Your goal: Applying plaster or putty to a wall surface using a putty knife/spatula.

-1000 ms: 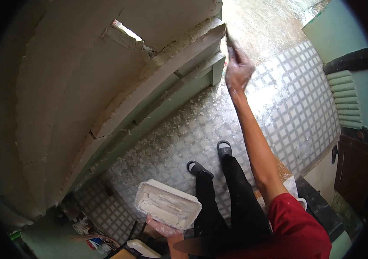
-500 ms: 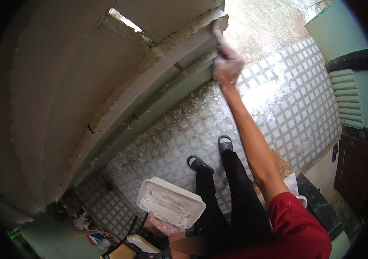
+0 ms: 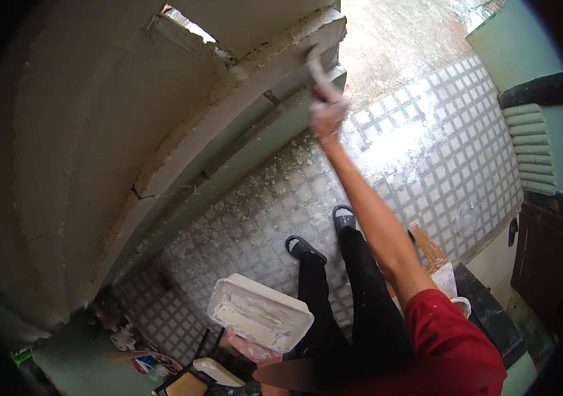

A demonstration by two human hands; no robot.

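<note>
My right hand (image 3: 328, 119) reaches far forward with its fingers wrapped around a putty knife (image 3: 317, 67). The knife is blurred by motion, and its tip meets or nearly meets the pale plastered edge (image 3: 280, 63) of the wall near its far end. Low in the picture, my left hand (image 3: 249, 346) grips a white oblong mud pan (image 3: 269, 289) from its near side. Wet whitish plaster (image 3: 260, 318) coats the inside of the pan. Both hands are smeared with white.
The large grey wall (image 3: 96, 145) on the left has a gap (image 3: 192, 26) high up. White splatters dot the tiled floor (image 3: 255, 198) below it. A chair (image 3: 192, 383) stands near the bottom, beside a pile of odds and ends (image 3: 146, 360). A dark worktop (image 3: 489, 310) lies at the right.
My right hand and the putty knife have moved left and slightly nearer along the wall's edge, away from its far corner. The pan in my left hand has hardly moved.
</note>
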